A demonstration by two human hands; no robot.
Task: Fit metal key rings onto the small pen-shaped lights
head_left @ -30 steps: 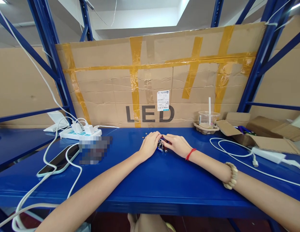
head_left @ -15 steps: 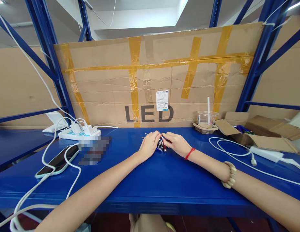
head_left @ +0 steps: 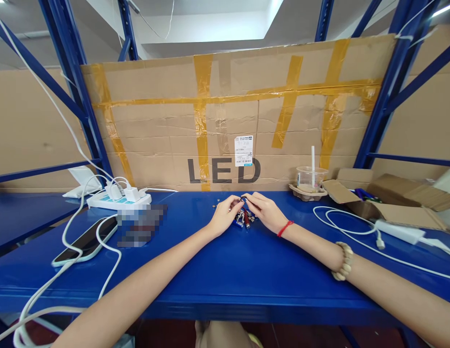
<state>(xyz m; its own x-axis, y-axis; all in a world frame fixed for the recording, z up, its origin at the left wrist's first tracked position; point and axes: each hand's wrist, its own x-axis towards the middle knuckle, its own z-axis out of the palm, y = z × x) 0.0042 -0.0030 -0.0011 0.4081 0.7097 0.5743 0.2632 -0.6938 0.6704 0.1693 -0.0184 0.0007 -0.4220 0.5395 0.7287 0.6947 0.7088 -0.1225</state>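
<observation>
My left hand (head_left: 225, 215) and my right hand (head_left: 264, 211) meet over the blue tabletop, fingertips pinched together. Between them is a small dark curved piece (head_left: 243, 198), like a ring or loop; its kind is too small to tell. Just below the fingers lies a little cluster of shiny metal pieces (head_left: 241, 217), partly covered by my hands. Among it I make out a dark red stick-like piece (head_left: 247, 220) and something blue at the near edge. A red cord (head_left: 285, 228) and a beaded bracelet (head_left: 343, 262) circle my right wrist and forearm.
Left stand a white power strip (head_left: 101, 201) with plugs and a phone (head_left: 85, 241) under white cables. A plastic cup (head_left: 305, 180) with a straw, an open cardboard box (head_left: 409, 212) and a white adapter (head_left: 400, 231) are right. A cardboard sheet (head_left: 166, 130) closes the back.
My fingers have lifted slightly and parted from the cluster, so more of the metal pieces show. The dark curved piece now appears between my fingertips.
</observation>
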